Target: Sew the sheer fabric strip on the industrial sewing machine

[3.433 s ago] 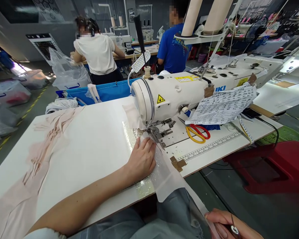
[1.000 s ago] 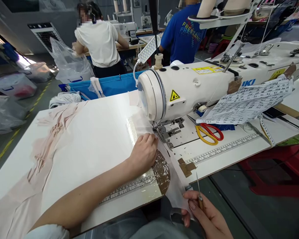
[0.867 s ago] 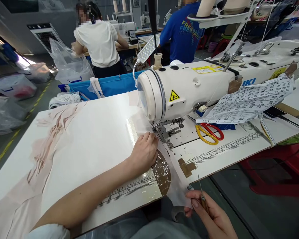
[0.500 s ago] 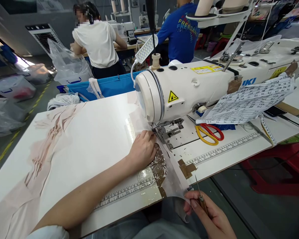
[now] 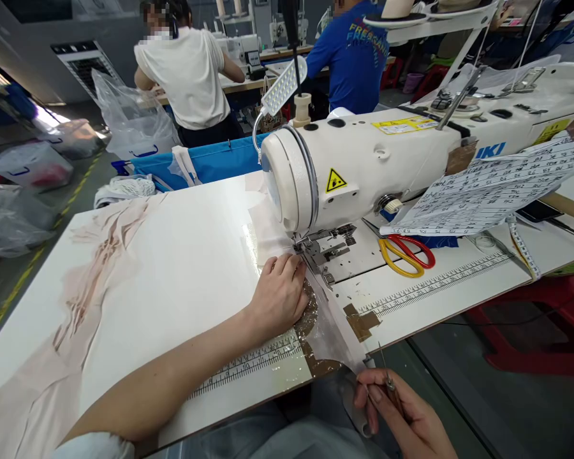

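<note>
My left hand (image 5: 280,294) lies closed on the pale fabric (image 5: 332,328) just in front of the needle area of the white sewing machine (image 5: 349,172), fingers pressed together near the presser foot (image 5: 300,242). From there the fabric runs down over the table's front edge to my right hand (image 5: 397,401), which pinches its end between thumb and fingers. A thin awl (image 5: 393,387) with a wooden handle is also held in my right hand, its point upward. More thin fabric (image 5: 270,233) lies behind my left hand, left of the machine head.
Red and yellow scissors (image 5: 406,255) and written sheets (image 5: 488,188) are right of the needle area. Pale pink fabric (image 5: 83,306) is spread along the table's left side. A blue cloth trough (image 5: 215,159) borders the back. Two people sit beyond, and a red stool (image 5: 530,338) stands at the right.
The fabric between my hands has shifted slightly, uncovering more brown tape near the table edge. My left hand is slightly right and lower in view; the whole view has shifted a little.
</note>
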A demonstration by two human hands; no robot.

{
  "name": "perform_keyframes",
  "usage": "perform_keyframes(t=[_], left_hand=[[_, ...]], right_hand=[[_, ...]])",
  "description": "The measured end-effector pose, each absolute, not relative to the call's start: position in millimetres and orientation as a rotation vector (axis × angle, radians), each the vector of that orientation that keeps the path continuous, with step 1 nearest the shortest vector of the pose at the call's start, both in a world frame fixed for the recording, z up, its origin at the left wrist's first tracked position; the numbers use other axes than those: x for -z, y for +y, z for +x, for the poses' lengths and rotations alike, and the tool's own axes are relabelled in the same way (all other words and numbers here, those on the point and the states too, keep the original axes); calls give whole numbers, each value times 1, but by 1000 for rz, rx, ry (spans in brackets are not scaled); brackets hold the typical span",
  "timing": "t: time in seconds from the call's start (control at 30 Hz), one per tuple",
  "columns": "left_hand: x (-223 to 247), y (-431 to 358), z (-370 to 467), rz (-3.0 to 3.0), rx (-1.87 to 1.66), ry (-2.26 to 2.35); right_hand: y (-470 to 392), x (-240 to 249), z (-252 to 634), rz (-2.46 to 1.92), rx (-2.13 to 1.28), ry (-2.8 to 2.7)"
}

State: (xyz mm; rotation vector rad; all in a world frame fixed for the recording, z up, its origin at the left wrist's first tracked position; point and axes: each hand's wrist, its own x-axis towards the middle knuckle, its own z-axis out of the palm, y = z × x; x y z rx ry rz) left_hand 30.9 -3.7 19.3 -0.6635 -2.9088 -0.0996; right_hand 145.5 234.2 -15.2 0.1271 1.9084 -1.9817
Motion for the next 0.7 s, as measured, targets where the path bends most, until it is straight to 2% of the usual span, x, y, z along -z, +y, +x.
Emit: perform_keyframes(t=[0.37, 0.7], left_hand=[[-19, -1, 34, -737, 104, -2852], [-20, -3, 31, -707, 63, -2867]], right_hand=[[229, 13, 143, 52, 2016, 1880], [234, -2, 143, -25, 1803, 2053]])
